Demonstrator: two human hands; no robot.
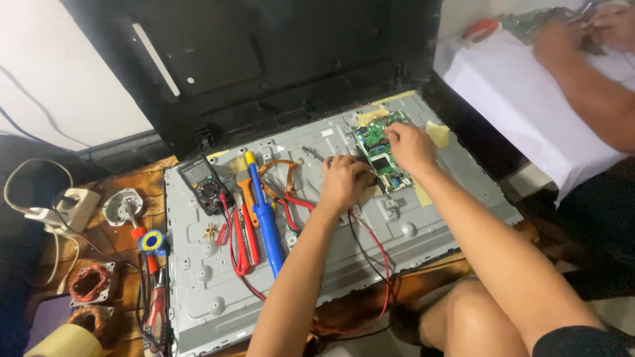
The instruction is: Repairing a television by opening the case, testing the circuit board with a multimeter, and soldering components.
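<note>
1. Resting the left hand (342, 180) curled on the grey metal panel (423, 218), fingers bent against the lower left edge of the green circuit board (382, 151); whether anything is being pinched, cannot tell.
2. Pressing the right hand (410, 147) onto the board's right side, fingertips (390, 134) bent down on it, gripping nothing visible.
3. Lying just left of the left hand: orange-handled pliers (286, 177), a blue desoldering pump (266, 221), a black multimeter (205, 185).
4. Trailing below the left wrist: red and black test leads (374, 248).
5. Working far above the right hand: another person's hands (582, 33) on a white sheet (516, 92).
</note>
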